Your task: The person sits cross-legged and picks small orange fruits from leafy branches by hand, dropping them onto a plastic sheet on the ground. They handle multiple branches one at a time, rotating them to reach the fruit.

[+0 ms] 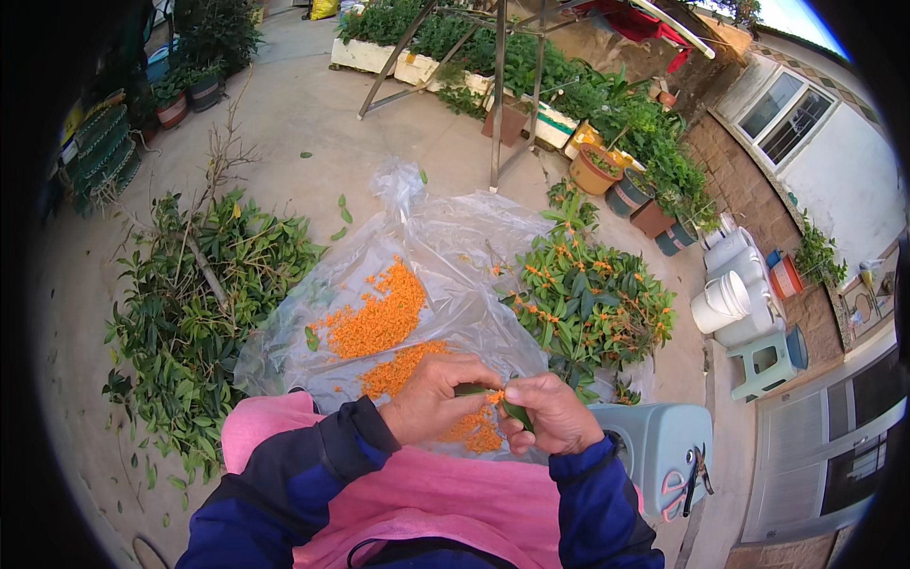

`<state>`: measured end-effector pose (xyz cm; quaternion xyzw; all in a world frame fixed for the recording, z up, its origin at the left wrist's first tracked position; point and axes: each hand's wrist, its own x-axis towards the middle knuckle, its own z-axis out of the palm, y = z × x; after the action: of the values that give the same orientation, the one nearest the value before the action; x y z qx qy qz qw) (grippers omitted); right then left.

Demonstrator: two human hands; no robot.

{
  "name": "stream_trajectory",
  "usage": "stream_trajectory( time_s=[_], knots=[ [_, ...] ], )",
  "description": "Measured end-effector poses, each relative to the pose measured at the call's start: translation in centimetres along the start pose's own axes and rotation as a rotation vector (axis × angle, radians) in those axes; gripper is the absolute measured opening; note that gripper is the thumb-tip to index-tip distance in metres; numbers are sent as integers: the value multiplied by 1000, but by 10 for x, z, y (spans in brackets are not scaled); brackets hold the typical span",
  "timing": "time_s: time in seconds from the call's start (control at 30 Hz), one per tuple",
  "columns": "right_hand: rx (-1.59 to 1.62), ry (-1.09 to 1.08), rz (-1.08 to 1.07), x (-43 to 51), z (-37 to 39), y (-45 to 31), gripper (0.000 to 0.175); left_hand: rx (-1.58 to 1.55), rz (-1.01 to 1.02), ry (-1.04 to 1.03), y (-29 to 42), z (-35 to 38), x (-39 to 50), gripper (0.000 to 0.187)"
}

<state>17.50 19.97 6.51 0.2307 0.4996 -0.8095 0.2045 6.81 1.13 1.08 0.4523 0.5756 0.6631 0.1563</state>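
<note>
My left hand [444, 398] and my right hand [544, 412] meet above my lap, both gripping a small leafy sprig [515, 412] with orange blossoms between them. Beneath and beyond them a clear plastic sheet [455, 249] covers the ground and bears heaps of small orange blossoms [384, 316]. To the right lies a pile of cut branches [583, 299] with green leaves and orange blossoms. A larger pile of leafy branches [206, 306], with no orange blossoms that I can make out, lies on the left. A pink cloth [455, 498] covers my lap.
A grey-blue plastic stool or box [650, 441] at my right carries pink-handled scissors [672, 494] and pruning shears [700, 473]. Farther off stand a metal frame [498, 92], planters [362, 55] and flowerpots [596, 169]. A white bucket [719, 302] and a green stool [762, 366] stand by the right wall.
</note>
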Motion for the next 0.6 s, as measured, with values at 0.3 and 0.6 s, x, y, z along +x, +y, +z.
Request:
stream_trajectory(
  time_s=[0.3, 0.6],
  knots=[
    [98, 50, -157, -2, 12, -3, 23, -529, -419, -7, 2, 1, -3, 9],
    [126, 127, -174, 5, 26, 9, 20, -731, -486, 81, -6, -1, -4, 11]
  ],
)
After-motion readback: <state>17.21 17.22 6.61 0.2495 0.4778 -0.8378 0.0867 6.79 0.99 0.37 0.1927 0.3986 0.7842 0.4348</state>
